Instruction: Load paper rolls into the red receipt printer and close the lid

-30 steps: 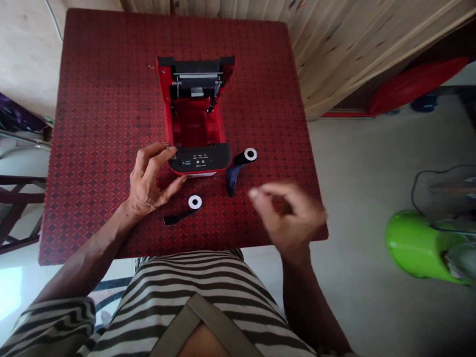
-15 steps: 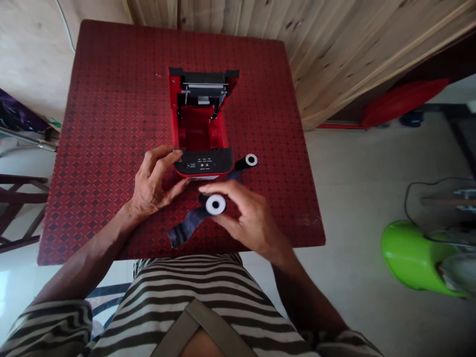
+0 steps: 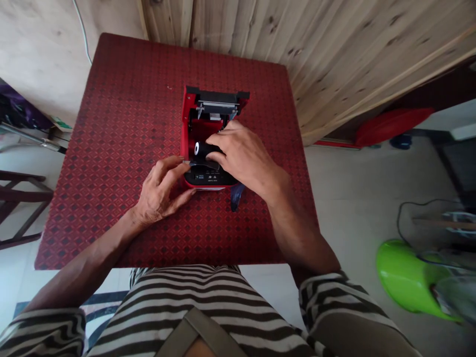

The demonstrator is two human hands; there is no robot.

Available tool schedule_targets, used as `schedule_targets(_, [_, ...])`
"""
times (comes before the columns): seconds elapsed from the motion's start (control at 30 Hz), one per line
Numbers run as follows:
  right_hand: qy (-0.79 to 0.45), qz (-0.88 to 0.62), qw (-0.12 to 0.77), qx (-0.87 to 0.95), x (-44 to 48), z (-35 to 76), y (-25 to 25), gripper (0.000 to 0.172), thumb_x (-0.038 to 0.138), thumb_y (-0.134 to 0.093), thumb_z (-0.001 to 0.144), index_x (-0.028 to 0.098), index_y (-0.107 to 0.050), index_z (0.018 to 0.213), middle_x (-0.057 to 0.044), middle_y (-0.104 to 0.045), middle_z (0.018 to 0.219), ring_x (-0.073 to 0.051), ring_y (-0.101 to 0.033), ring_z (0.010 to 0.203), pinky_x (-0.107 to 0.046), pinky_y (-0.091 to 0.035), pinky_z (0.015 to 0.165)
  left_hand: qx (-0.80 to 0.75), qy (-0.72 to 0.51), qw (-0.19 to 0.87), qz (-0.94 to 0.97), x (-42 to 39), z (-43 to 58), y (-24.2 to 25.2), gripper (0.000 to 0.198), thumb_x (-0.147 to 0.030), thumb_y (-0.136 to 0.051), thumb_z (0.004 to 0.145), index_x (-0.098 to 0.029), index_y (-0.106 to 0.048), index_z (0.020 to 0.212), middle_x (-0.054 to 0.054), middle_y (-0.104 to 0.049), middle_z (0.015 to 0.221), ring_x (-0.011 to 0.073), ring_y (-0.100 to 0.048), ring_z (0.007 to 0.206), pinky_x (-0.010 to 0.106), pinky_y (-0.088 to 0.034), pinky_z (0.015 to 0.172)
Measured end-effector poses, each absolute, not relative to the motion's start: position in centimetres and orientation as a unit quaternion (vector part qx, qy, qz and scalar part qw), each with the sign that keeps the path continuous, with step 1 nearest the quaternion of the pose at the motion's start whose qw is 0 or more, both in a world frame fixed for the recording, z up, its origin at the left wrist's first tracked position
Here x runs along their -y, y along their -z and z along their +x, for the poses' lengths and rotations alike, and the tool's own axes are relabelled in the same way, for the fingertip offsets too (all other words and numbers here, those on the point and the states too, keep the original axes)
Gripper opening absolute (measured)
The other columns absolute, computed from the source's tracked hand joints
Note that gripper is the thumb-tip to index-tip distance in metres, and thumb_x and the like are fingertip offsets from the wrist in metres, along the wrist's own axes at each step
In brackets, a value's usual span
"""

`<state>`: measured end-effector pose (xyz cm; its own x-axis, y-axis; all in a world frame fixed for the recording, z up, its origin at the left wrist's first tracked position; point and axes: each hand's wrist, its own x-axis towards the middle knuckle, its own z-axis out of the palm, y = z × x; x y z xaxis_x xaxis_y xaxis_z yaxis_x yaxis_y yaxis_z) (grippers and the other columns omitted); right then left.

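Note:
A small red and black printer [image 3: 211, 177] sits on the red patterned table with its lid raised at the back. My left hand [image 3: 159, 193] grips the printer's front left corner, fingers on top and thumb low at the front. In my right hand [image 3: 247, 156] is a black roll [image 3: 205, 149] with a white core, held at the printer's open compartment. The roll's loose end lies over the front panel. Beyond the printer's front right corner a dark strip [image 3: 236, 196] hangs out; the second roll is hidden behind my right hand.
The table [image 3: 111, 148] stands against a wood-plank wall [image 3: 260, 29]. On the floor to the right are a bright green bin [image 3: 401, 277] and a cable. A dark wooden chair [image 3: 22, 203] is at the left.
My right hand has carried the roll from in front of the printer up to its open compartment and turned it sideways. My left hand keeps its grip. The camera view has shifted slightly.

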<state>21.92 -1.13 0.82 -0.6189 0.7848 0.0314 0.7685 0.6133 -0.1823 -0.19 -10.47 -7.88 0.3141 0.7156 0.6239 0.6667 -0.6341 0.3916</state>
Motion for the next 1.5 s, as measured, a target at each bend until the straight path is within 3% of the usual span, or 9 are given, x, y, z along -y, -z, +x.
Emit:
schedule_targets(0.17, [-0.068,-0.451,-0.047,0.889,0.5,20.9,-2.2,0.015,0.023,-0.07,0.102,0.015,-0.082,0.104,-0.014,-0.077,0.1,-0.028,-0.066,0.102,-0.039,-0.048,0.088,-0.429,-0.4,0.031,0.81,10.5,-0.1,7.7,0.068,-0.038,-0.078,0.095,-0.025,-0.047,0.155,0.014,-0.063,0.137,0.0266,-0.067,0.127,0.041,-0.063,0.107])
schedule_targets(0.47, [-0.066,-0.461,-0.091,0.88,-0.2,20.0,-1.8,0.023,0.025,-0.062,0.105,0.016,-0.083,0.106,-0.016,-0.081,0.109,-0.035,-0.064,0.12,-0.047,-0.043,0.1,-0.435,-0.401,0.033,0.805,10.6,0.0,7.7,0.069,-0.037,-0.079,0.094,-0.026,-0.048,0.154,0.013,-0.063,0.135,0.0261,-0.067,0.124,0.04,-0.065,0.104])
schedule_targets(0.67, [-0.143,-0.418,0.087,0.893,1.2,22.8,-1.9,0.031,0.009,-0.055,0.103,0.017,-0.079,0.121,-0.011,-0.081,0.12,-0.027,-0.07,0.113,-0.044,-0.049,0.105,-0.433,-0.397,0.025,0.809,10.6,-0.1,7.7,0.067,-0.038,-0.079,0.094,-0.024,-0.05,0.152,0.014,-0.064,0.134,0.0262,-0.068,0.123,0.04,-0.064,0.103])
schedule_targets(0.77, [-0.194,-0.363,0.188,0.892,3.1,24.3,-2.0,0.029,0.019,-0.058,0.106,0.02,-0.075,0.129,-0.008,-0.08,0.123,-0.025,-0.07,0.114,-0.042,-0.053,0.103,-0.433,-0.397,0.051,0.808,10.7,-0.4,7.1,0.066,-0.044,-0.075,0.097,-0.026,-0.048,0.154,0.013,-0.066,0.135,0.0266,-0.069,0.123,0.043,-0.063,0.104])
schedule_targets(0.93, [-0.164,-0.366,0.233,0.886,5.1,24.2,-0.5,0.014,0.023,-0.066,0.104,0.021,-0.079,0.107,-0.007,-0.081,0.107,-0.025,-0.069,0.105,-0.042,-0.055,0.097,-0.445,-0.415,0.063,0.791,8.3,-1.1,3.6,0.062,-0.053,-0.064,0.102,-0.024,-0.048,0.154,0.012,-0.069,0.129,0.0264,-0.068,0.118,0.046,-0.061,0.104])
schedule_targets(1.07, [-0.113,-0.375,0.268,0.88,5.5,23.5,0.5,0.027,0.018,-0.057,0.107,0.023,-0.079,0.092,-0.006,-0.078,0.097,-0.023,-0.065,0.097,-0.039,-0.055,0.091,-0.449,-0.414,0.042,0.79,2.6,-0.8,0.0,0.073,-0.059,-0.054,0.106,-0.014,-0.038,0.162,0.018,-0.052,0.156,0.0273,-0.059,0.135,0.041,-0.057,0.108])
schedule_targets(1.17, [-0.063,-0.374,0.316,0.87,6.2,23.5,0.7,0.027,0.015,-0.057,0.106,0.023,-0.079,0.092,-0.007,-0.075,0.098,-0.022,-0.062,0.094,-0.037,-0.055,0.087,-0.447,-0.369,0.124,0.805,-0.8,0.0,-1.5,0.079,-0.066,-0.034,0.111,-0.006,-0.031,0.163,0.013,-0.055,0.155,0.0248,-0.057,0.141,0.038,-0.049,0.116])
schedule_targets(1.37, [-0.04,-0.386,0.352,0.852,7.9,23.8,1.5,0.025,0.011,-0.061,0.103,0.027,-0.079,0.1,-0.005,-0.072,0.097,-0.02,-0.06,0.09,-0.038,-0.054,0.082,-0.422,-0.353,0.154,0.82,1.3,0.5,-1.2,0.063,-0.062,-0.029,0.113,-0.02,-0.067,0.139,0.007,-0.075,0.131,0.0234,-0.071,0.123,0.041,-0.055,0.111])
schedule_targets(1.5, [0.007,-0.37,0.388,0.844,8.4,23.8,2.6,0.024,0.009,-0.063,0.102,0.027,-0.078,0.103,-0.004,-0.072,0.095,-0.019,-0.06,0.09,-0.036,-0.055,0.081,-0.369,-0.344,0.144,0.852,4.2,-0.4,0.4,0.051,-0.055,-0.036,0.112,-0.025,-0.068,0.138,0.007,-0.072,0.14,0.026,-0.067,0.133,0.052,-0.051,0.116])
